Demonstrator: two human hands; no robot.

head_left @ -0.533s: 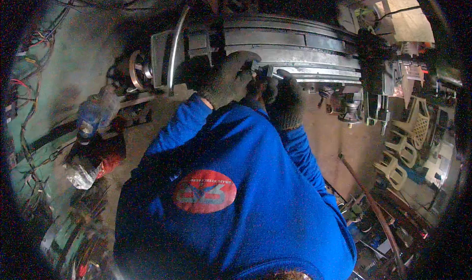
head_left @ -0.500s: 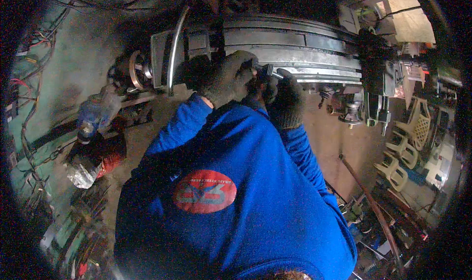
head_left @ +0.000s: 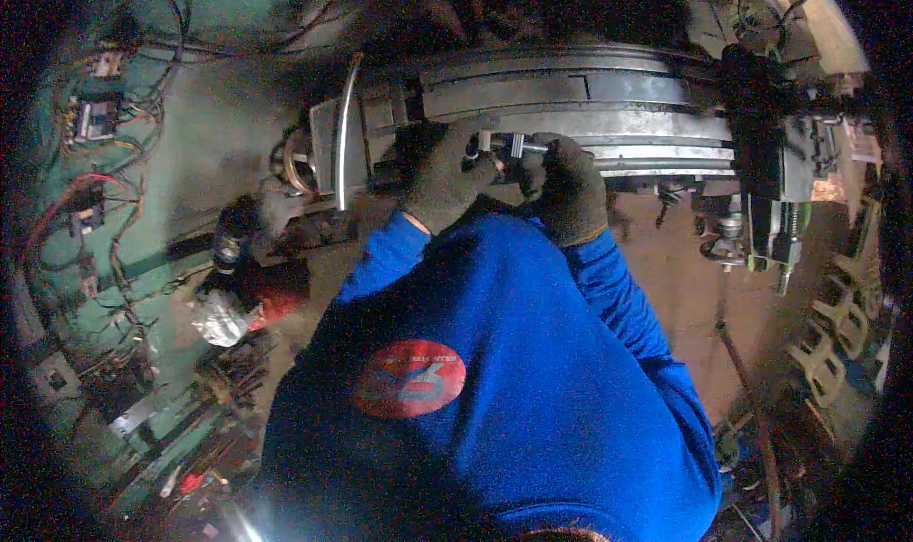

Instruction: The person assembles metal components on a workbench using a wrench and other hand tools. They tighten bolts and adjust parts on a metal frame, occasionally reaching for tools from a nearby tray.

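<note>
Both my hands wear dark grey knit gloves and meet in front of a long metal machine bed [head_left: 656, 124]. Between them lies a small dark-and-silver metal tool [head_left: 516, 146] with a ribbed collar and a thin bright rod on its right side; its exact kind is unclear. My left hand [head_left: 445, 176] grips the tool's left end, thumb and fingers bent around it. Fingers of my right hand [head_left: 575, 195] close on the rod end at the right. The gloves hide part of the tool.
A curved bright metal bar [head_left: 345, 138] rises left of my hands, beside a handwheel [head_left: 297, 162]. The machine's dark upright carriage [head_left: 775, 152] stands at the right. Cables hang on the green wall [head_left: 133, 209]. A red-and-silver bag [head_left: 223, 314] lies lower left; cream plastic chairs [head_left: 818, 361] stand far right.
The whole view has shifted, so the machine and wall now appear farther right. Both hands stay on the metal tool, which now sits more level, with more of its left end showing.
</note>
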